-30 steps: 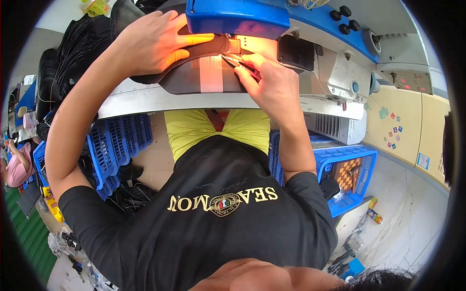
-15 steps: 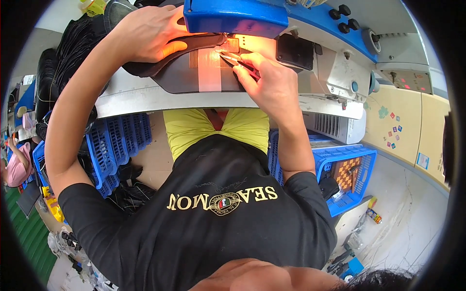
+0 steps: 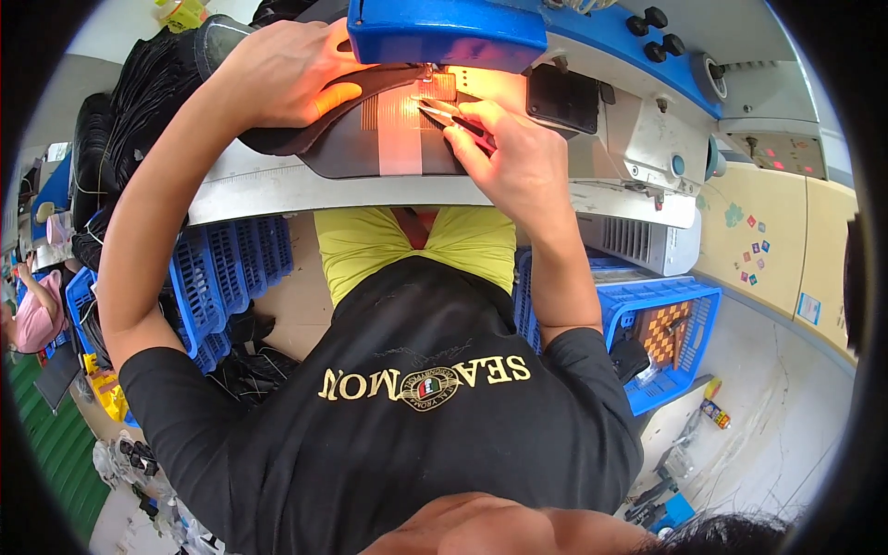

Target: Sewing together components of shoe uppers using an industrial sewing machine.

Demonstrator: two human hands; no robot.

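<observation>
My left hand (image 3: 294, 79) lies on a black fabric piece (image 3: 294, 137) at the sewing machine, thumb and fingers stretched apart. Some of its fingertips are hidden behind the blue machine head (image 3: 449, 35). The fabric's right end reaches under the lit presser foot (image 3: 427, 74). Just right of the needle area, my right hand (image 3: 518, 153) grips small thread snips (image 3: 449, 115) with dark handles. Their two pointed tips are slightly apart and point left, over the ribbed plate (image 3: 393, 113). A pale strip (image 3: 400, 155) runs down the dark sheet under the work.
The machine bed's white edge (image 3: 370, 190) runs in front of my lap. Black pieces (image 3: 153, 88) are piled at the left. Blue plastic crates (image 3: 231, 264) stand below left, and another blue crate (image 3: 680, 370) lower right. A person in pink (image 3: 37, 314) is far left.
My left thumb and the black fabric have shifted very slightly to the right. My right hand and the snips stay in nearly the same place.
</observation>
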